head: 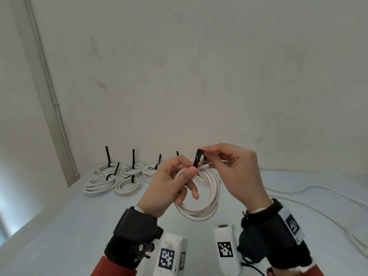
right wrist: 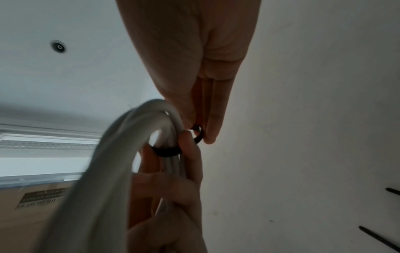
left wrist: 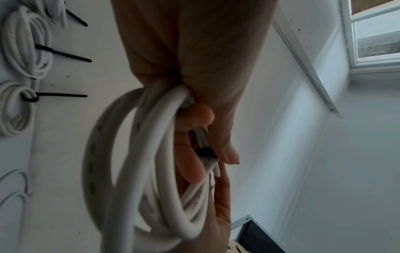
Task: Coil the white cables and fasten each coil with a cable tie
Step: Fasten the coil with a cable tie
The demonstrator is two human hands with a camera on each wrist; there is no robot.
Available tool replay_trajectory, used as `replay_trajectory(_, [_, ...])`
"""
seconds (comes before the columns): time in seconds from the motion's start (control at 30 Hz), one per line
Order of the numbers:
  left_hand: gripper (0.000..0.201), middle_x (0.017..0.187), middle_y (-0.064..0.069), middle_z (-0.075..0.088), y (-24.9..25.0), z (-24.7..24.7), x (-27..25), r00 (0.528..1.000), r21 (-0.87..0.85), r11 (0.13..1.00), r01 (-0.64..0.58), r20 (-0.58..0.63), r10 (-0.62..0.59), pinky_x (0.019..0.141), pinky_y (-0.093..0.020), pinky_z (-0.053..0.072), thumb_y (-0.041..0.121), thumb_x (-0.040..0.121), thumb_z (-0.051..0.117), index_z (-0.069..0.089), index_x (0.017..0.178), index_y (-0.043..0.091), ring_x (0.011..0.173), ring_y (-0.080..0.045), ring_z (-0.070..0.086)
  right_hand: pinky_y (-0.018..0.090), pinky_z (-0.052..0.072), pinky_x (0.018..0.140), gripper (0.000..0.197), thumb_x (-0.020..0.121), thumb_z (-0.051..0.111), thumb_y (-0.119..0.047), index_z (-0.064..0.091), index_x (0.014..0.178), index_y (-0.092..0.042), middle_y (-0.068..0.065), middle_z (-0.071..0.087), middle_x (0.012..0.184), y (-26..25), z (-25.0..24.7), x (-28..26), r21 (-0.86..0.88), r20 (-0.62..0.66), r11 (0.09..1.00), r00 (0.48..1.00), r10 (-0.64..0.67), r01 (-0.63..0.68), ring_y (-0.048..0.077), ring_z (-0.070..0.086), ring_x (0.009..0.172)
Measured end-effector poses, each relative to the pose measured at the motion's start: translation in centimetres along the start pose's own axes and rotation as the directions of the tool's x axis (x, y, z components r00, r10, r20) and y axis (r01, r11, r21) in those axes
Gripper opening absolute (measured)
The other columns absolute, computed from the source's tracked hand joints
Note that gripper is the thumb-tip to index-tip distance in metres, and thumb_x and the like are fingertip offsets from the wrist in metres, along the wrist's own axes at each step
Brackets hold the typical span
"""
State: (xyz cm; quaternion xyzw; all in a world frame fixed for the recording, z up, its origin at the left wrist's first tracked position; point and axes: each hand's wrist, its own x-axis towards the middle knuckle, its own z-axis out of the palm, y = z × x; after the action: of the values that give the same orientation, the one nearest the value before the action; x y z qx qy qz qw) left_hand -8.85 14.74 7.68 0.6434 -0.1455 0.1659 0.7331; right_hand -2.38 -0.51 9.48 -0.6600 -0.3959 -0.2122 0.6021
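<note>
Coil (head: pixel 199 214) sits gripped in the left hand (head: pixel 167 188) so its loops hold together; right hand (head: pixel 237 172) pinches the black tie (head: pixel 197 159).

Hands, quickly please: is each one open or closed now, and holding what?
Left hand: closed, grips the coil.
Right hand: closed, pinches the tie.
</note>
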Motion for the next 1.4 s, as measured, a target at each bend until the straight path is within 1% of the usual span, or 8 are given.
replay_trajectory(0.23, [0.014, 0.09, -0.022, 0.056, 0.1, 0.1, 0.0, 1.0, 0.028, 1.0, 0.015, -0.006, -0.014, 0.03, -0.013, 0.028, 0.023, 0.08, 0.065, 0.058, 0.067, 0.022, 0.044, -0.02, 0.06, 0.04, 0.06, 0.067, 0.018, 0.085, 0.066, -0.009, 0.074, 0.089, -0.025, -0.004, 0.073, 0.083, -0.3, 0.0, -0.1, 0.011, 0.018, 1.0, 1.0, -0.017, 0.017, 0.017, 0.071, 0.078])
replay_trajectory(0.3, [0.013, 0.087, -0.02, 0.063, 0.3, 0.0, -0.1, 1.0, 0.059, 0.998, 0.023, 0.002, -0.023, 0.03, -0.014, 0.029, 0.025, 0.077, 0.063, 0.055, 0.073, 0.015, 0.044, -0.02, 0.061, 0.044, 0.059, 0.067, 0.013, 0.083, 0.063, -0.024, 0.074, 0.086, -0.019, -0.001, 0.073, 0.082, -0.6, -0.1, -0.2, 0.063, 0.049, 0.998, 0.999, 0.024, -0.027, 0.019, 0.071, 0.079])
replay_trajectory(0.4, [0.018, 0.074, -0.01, 0.068, 0.3, 0.0, -0.1, 0.999, 0.123, 0.992, 0.04, 0.012, -0.042, 0.031, -0.015, 0.03, 0.024, 0.078, 0.062, 0.052, 0.079, 0.01, 0.044, -0.018, 0.061, 0.047, 0.058, 0.073, 0.033, 0.076, 0.068, -0.046, 0.073, 0.079, -0.013, 0.003, 0.073, 0.077, -0.9, 0.0, -0.1, 0.127, 0.084, 0.984, 0.99, 0.116, -0.127, 0.019, 0.071, 0.077])
replay_trajectory(0.67, [0.009, 0.074, -0.001, 0.068, 0.7, -0.2, -0.2, 0.999, 0.184, 0.982, 0.045, 0.006, -0.047, 0.031, -0.017, 0.031, 0.024, 0.077, 0.064, 0.058, 0.075, 0.017, 0.047, -0.02, 0.063, 0.032, 0.057, 0.073, 0.033, 0.073, 0.071, -0.028, 0.069, 0.082, 0.003, 0.017, 0.072, 0.082, -1.1, -0.2, 0.0, 0.302, 0.163, 0.906, 0.953, 0.257, -0.296, 0.032, 0.07, 0.082])
replay_trajectory(0.83, [0.012, 0.07, 0.001, 0.067, 1.0, 0.0, -0.2, 0.998, 0.206, 0.977, 0.052, 0.014, -0.056, 0.031, -0.017, 0.031, 0.024, 0.079, 0.064, 0.058, 0.077, 0.014, 0.046, -0.019, 0.063, 0.05, 0.057, 0.076, 0.023, 0.079, 0.069, -0.038, 0.069, 0.076, -0.015, 0.008, 0.071, 0.076, -0.7, 0.2, 0.1, 0.19, 0.099, 0.965, 0.981, 0.164, -0.181, 0.028, 0.07, 0.076])
replay_trajectory(0.93, [0.01, 0.078, -0.002, 0.069, 1.1, 0.0, -0.2, 0.998, 0.193, 0.979, 0.06, 0.006, -0.062, 0.032, -0.017, 0.031, 0.026, 0.079, 0.064, 0.06, 0.074, 0.018, 0.047, -0.021, 0.063, 0.057, 0.055, 0.076, 0.025, 0.081, 0.066, -0.038, 0.068, 0.075, -0.014, 0.012, 0.071, 0.077, -0.8, 0.4, 0.0, 0.214, 0.076, 0.961, 0.984, 0.164, -0.177, 0.031, 0.07, 0.075])
replay_trajectory(1.3, [0.014, 0.081, -0.003, 0.071, 1.2, -0.3, -0.2, 0.998, 0.244, 0.968, 0.064, -0.025, -0.06, 0.032, -0.018, 0.033, 0.026, 0.082, 0.064, 0.06, 0.079, 0.012, 0.05, -0.022, 0.065, 0.058, 0.053, 0.072, 0.023, 0.091, 0.062, -0.021, 0.065, 0.071, -0.011, 0.013, 0.071, 0.08, -0.8, 1.4, -0.2, 0.225, -0.009, 0.949, 0.974, 0.228, -0.22, 0.034, 0.068, 0.076])
replay_trajectory(1.4, [0.015, 0.082, -0.006, 0.071, 1.2, -0.4, -0.1, 0.998, 0.245, 0.968, 0.061, -0.043, -0.052, 0.032, -0.018, 0.033, 0.023, 0.084, 0.063, 0.059, 0.081, 0.009, 0.05, -0.022, 0.064, 0.058, 0.053, 0.07, 0.025, 0.09, 0.061, -0.029, 0.066, 0.077, -0.009, 0.012, 0.07, 0.08, -1.1, 1.8, -0.3, 0.211, -0.025, 0.956, 0.976, 0.215, -0.205, 0.035, 0.068, 0.076])
